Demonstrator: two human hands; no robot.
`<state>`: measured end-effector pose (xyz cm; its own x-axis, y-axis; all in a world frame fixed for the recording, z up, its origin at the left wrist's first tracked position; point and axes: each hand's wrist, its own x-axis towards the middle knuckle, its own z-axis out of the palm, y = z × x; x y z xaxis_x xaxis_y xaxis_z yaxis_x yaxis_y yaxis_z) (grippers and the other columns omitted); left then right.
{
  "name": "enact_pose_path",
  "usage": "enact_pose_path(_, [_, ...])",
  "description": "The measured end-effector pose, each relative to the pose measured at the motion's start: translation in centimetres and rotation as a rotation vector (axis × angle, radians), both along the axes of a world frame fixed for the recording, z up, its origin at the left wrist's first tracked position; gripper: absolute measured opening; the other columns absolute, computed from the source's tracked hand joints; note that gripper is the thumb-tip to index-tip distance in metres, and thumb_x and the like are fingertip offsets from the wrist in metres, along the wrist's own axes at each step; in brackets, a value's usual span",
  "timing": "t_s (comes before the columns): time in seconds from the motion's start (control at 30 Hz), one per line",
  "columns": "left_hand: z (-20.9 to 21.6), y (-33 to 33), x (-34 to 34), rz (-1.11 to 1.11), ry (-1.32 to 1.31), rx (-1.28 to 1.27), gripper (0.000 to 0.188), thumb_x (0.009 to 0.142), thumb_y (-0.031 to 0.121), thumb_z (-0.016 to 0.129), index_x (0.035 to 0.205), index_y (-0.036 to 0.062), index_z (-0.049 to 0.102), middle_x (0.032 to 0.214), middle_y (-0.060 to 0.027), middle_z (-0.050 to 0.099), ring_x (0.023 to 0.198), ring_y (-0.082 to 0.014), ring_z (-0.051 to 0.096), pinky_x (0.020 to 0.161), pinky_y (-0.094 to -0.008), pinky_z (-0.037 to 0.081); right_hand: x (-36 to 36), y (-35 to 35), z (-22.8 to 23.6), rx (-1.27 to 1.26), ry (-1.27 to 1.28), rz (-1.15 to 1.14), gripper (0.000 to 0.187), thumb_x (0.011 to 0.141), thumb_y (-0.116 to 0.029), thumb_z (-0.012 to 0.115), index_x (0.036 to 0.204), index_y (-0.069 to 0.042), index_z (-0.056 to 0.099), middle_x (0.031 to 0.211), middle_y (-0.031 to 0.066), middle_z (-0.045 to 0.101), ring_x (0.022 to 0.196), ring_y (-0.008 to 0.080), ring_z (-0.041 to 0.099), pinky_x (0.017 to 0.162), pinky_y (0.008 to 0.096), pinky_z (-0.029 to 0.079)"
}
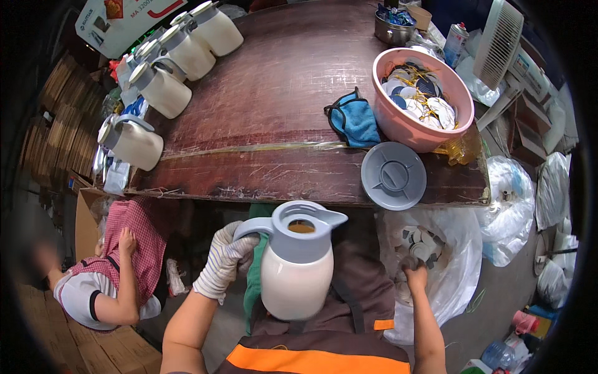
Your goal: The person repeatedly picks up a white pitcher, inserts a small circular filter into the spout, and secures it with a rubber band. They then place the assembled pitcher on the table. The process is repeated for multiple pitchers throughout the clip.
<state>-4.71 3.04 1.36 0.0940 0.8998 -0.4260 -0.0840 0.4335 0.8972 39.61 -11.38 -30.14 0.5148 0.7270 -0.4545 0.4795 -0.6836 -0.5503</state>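
My left hand (225, 260), in a white knit glove, is closed round the grey handle of a cream vacuum jug (296, 280). The jug stands upright in front of my apron, its grey spout pointing right. Its top is uncovered, and a brownish inside shows through the opening. On the table's near edge rests a round grey lid (393, 176) with a raised knob. My bare right hand (413, 275) is down in a white plastic bag (464, 252) of small grey and white pieces (423, 242). Its fingers are curled among them; what they grip is too shadowed to make out.
Several similar jugs (144, 144) line the left side of the dark red table (268, 81). A blue cloth (354, 119) lies beside a pink basin (381, 75) of round tags on strings. A white fan (499, 43) is at right. Another person (118, 280) sits at left.
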Motion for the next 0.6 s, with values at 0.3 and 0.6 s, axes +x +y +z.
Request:
enact_pose_path(0.3, [0.2, -1.7, 5.0, -0.491, 0.404, 0.303, 0.027, 0.079, 0.019, 0.08, 0.097, 0.0028, 0.068, 0.08, -0.0046, 0.068, 0.071, -0.0093, 0.063, 0.067, -0.0266, 0.052, -12.3, 7.5, 27.3, 0.903, -0.049, 0.757, 0.074, 0.069, -0.024, 0.084, 0.131, -0.008, 0.049, 0.127, 0.0192, 0.052, 0.113, 0.0364, 0.055, 0.095, 0.0438, 0.046])
enact_pose_path(0.6, [-1.0, -3.0, 2.4, -0.642, 0.536, 0.502, 0.029, 0.079, 0.019, 0.078, 0.102, 0.0044, 0.067, 0.086, -0.0104, 0.069, 0.077, -0.0179, 0.066, 0.074, -0.0301, 0.052, -15.3, 11.7, 30.4, 0.572, 0.112, 1.032, 0.08, 0.078, -0.048, 0.073, 0.138, -0.006, 0.042, 0.135, 0.024, 0.046, 0.121, 0.0397, 0.05, 0.1, 0.044, 0.043])
